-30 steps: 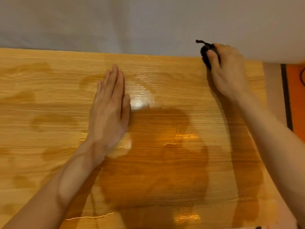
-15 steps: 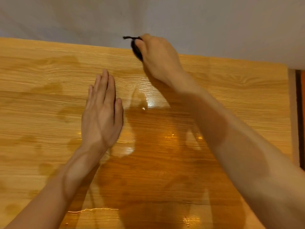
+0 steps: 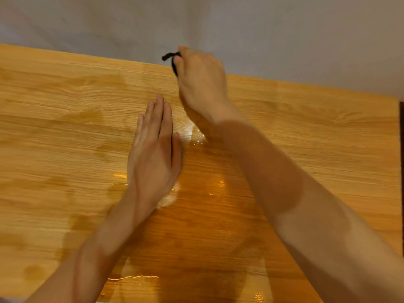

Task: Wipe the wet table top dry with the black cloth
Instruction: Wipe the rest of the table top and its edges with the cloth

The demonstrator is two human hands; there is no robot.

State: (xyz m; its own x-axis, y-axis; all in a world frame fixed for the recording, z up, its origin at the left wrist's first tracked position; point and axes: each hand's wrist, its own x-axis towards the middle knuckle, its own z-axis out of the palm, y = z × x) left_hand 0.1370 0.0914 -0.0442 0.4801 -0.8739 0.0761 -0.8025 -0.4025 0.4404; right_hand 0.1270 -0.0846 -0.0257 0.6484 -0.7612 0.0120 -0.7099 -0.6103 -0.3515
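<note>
A wood-grain table top (image 3: 306, 119) fills the view, with darker wet patches on the left and glistening water near the middle. My right hand (image 3: 202, 82) is at the table's far edge, closed around the black cloth (image 3: 172, 60); only a small bunched part and a loose tail of the cloth show past my fingers. My left hand (image 3: 154, 154) lies flat on the table with fingers together, palm down, just in front of the right hand and holding nothing.
A plain grey wall (image 3: 218, 22) runs directly behind the table's far edge. The table's right edge (image 3: 399, 149) shows at the frame's right, with a dark strip beyond it. A wet patch (image 3: 91, 119) lies left of my hands.
My right hand has swept the cloth leftward along the far edge, from the right corner to about the middle. My left hand has stayed flat on the table.
</note>
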